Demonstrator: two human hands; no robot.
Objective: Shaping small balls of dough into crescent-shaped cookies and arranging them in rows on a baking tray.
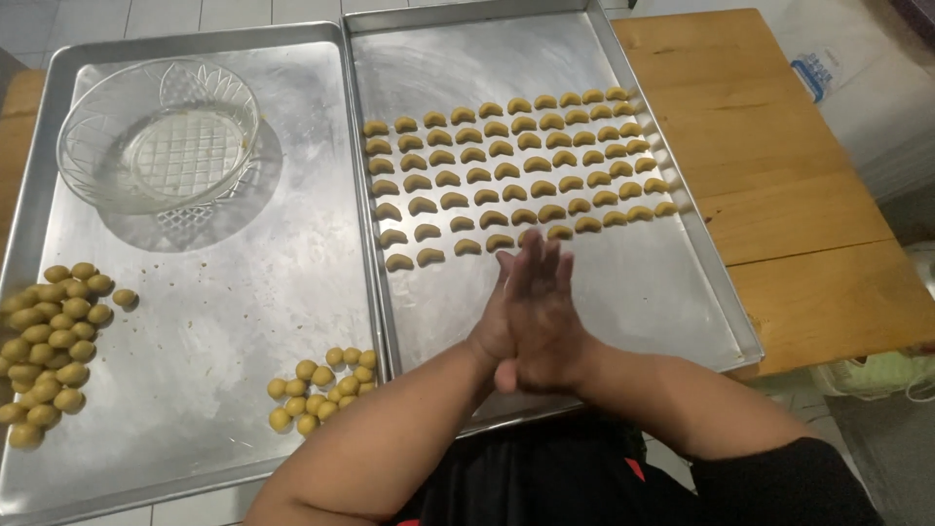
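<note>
- Left hand and right hand pressed flat, palm to palm, over the near edge of the right tray.
- Cannot tell if a dough piece sits hidden between the palms; nothing shows.
- Small dough balls heaped at the near right corner of the left tray, close by the left wrist.
- Look soft, light, a bit sticky; easy to squash.
- Best picked up one at a time with fingertips, gently.
- Curved dough pieces lined in rows toward the right tray's far edge.
</note>
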